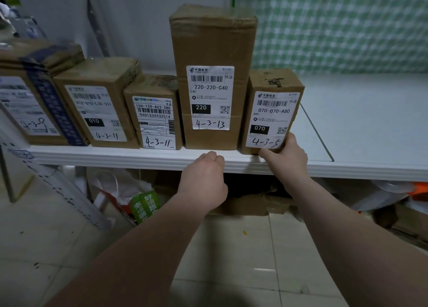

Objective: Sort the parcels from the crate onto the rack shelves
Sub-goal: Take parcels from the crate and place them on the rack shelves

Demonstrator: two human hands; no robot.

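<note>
- far left, around 9 o'clock in my feed: the blue-taped parcel (30, 107) is parked on the shelf (359, 126), and its handwritten code is partly cut off so I can't read the last digit
- next to it the 010 parcel (97, 105) and then the 15H parcel (154, 114), both upright with labels facing out and both marked 4-3-11
- left hand (203, 179) sits at 6 o'clock from the tall box, right at the shelf's front lip, fingers curled in and holding nothing
- 220 parcel (212, 79), the tall one at 12 o'clock, stands upright and is marked 4-3-13, so I'd call that four placed
- 070 parcel (273, 107), marked 4-3-5, stands on the shelf touching the tall box, and the right hand (286, 158) grips its lower right corner with the thumb on the label, so I reckon number five is just being set down
- out at 3 o'clock the shelf has open room
- the crate isn't in view, so no idea how many are left to sort
</note>
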